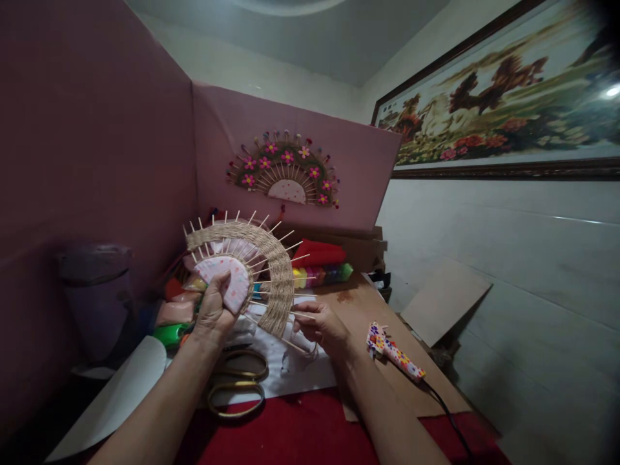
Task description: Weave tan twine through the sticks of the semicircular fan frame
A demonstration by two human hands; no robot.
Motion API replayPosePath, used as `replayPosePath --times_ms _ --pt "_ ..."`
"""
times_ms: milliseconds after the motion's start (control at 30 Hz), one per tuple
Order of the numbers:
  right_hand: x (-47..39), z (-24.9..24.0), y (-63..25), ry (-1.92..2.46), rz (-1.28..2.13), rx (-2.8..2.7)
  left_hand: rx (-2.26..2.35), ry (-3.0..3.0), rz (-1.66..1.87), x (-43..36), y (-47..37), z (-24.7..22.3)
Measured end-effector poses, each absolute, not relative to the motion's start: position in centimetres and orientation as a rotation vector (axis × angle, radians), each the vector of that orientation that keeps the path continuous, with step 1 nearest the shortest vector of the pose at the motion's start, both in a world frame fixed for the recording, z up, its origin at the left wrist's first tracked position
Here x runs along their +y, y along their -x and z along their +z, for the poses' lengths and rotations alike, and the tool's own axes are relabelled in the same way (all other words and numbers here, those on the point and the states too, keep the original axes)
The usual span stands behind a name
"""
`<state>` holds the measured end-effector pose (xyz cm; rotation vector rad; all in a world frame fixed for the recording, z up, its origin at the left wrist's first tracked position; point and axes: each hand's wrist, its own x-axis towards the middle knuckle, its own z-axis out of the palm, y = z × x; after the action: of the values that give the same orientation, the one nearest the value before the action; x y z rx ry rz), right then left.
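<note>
A half-round fan [278, 271] of thin wooden sticks with a band of woven twine is held up in front of me. Its inner half-disc [225, 278] is covered in pale pink spotted cloth. My left hand [216, 310] grips that half-disc, thumb on the front. At the band's lower right edge, my right hand [322, 326] has its fingers pinched together beside a stick end. A thin strand curves below those fingers; exactly what they hold is hidden. Below the fan lie big scissors [237, 387] with gold-coloured handles, on white paper [310, 378] and red cloth [290, 433].
A flower-patterned glue gun [394, 352] with a black cord rests on brown cardboard [416, 387] at right. Behind are a finished flowered fan [285, 168] on a pink board [353, 161], red material [320, 252] and colourful packs. A bin-like container [99, 303] stands left.
</note>
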<state>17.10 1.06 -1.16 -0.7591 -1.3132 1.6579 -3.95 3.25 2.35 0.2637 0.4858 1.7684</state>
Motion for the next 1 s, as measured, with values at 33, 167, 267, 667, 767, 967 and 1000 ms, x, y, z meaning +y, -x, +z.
replayPosePath --times_ms 33,167,267,667,767,967,1000 --pt "1.2 -1.2 -17.2 0.788 1.681 -1.285 0.485 -0.252 1.774 3.3 3.9 2.3" --pt "1.5 -1.3 -17.4 0.926 1.754 -1.192 0.513 -0.207 1.800 3.6 3.9 2.1" --pt "1.7 -1.7 -17.3 1.027 1.692 -1.203 0.493 -0.216 1.825 3.8 3.8 2.0" --pt "1.8 -2.5 -16.6 1.128 0.660 -1.664 0.371 -0.306 1.741 3.1 3.0 2.3" --pt "1.6 -2.4 -16.6 1.137 0.613 -1.666 0.386 -0.320 1.710 3.1 3.2 2.1" --pt "0.5 -1.3 -16.4 1.153 0.413 -1.678 0.397 -0.284 1.706 3.3 3.3 2.0" --pt "0.2 -1.1 -16.3 1.148 0.393 -1.693 0.382 -0.273 1.712 3.2 3.2 2.1"
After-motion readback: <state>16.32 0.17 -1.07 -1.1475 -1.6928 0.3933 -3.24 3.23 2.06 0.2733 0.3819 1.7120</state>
